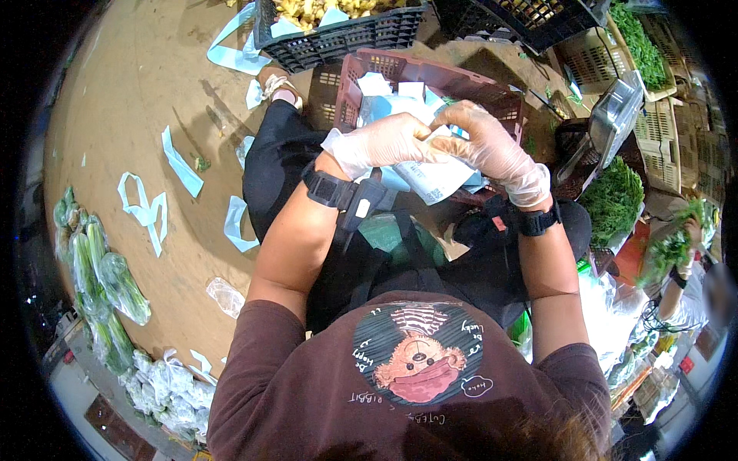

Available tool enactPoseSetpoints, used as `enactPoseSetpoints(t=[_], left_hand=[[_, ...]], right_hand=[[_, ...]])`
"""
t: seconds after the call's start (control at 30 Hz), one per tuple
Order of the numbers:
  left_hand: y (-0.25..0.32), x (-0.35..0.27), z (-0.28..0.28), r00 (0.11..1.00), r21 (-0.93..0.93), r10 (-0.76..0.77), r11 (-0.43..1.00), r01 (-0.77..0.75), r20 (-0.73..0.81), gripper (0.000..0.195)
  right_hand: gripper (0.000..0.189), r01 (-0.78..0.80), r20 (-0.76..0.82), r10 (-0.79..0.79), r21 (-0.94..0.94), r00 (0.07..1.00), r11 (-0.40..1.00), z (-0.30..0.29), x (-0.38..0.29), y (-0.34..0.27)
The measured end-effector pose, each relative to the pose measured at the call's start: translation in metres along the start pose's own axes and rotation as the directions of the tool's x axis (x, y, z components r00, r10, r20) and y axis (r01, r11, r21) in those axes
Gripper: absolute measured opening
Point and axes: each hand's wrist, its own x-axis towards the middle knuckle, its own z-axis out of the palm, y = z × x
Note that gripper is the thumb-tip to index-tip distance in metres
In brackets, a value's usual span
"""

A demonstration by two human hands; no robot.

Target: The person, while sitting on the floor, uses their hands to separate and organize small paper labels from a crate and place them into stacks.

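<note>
Both hands wear thin translucent gloves and meet above a reddish-brown plastic crate (429, 62). My left hand (389, 141) pinches the top of a white printed paper or label sheet (435, 176) that hangs below the fingers. From the other side, my right hand (487, 147) has thumb and fingertips on the same sheet. Fingertips partly overlap, so the exact grip is hard to see. Inside the crate lie white and light-blue paper pieces (375, 85), partly hidden by the hands. Under my forearms is a green surface (383, 230) between the legs.
A black crate of ginger-like roots (346, 49) stands beyond. Blue paper strips (181, 164) litter the floor. Bagged green vegetables (89, 248) lie at left. At right are leafy greens (614, 201), a clear-lidded container (617, 109) and a co-worker's hand (692, 230) holding greens.
</note>
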Motion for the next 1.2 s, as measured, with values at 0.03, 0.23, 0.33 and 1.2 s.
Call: enactPoseSetpoints(t=[0.03,0.23,0.33,1.2], left_hand=[[0.002,0.000,0.000,0.997,0.055,-0.065,0.996,0.064,0.032,0.025],[-0.023,0.002,0.002,0.992,-0.185,0.075,0.978,-0.093,-0.102,0.029],[-0.022,0.002,0.002,0.989,-0.268,0.126,0.953,-0.141,-0.074,0.030],[0.036,0.034,0.045,0.679,-0.532,0.013,0.610,-0.587,-0.734,0.032]], right_hand=[[0.028,0.010,-0.006,-0.010,-0.023,1.000,1.000,-0.002,-0.001,0.002],[0.021,-0.084,-0.118,0.112,0.220,0.987,0.972,-0.013,-0.007,0.007],[0.020,-0.174,-0.064,0.208,0.348,0.976,0.921,-0.015,-0.011,0.012],[0.035,-0.044,-0.518,0.470,0.637,0.715,0.769,-0.026,-0.038,-0.005]])
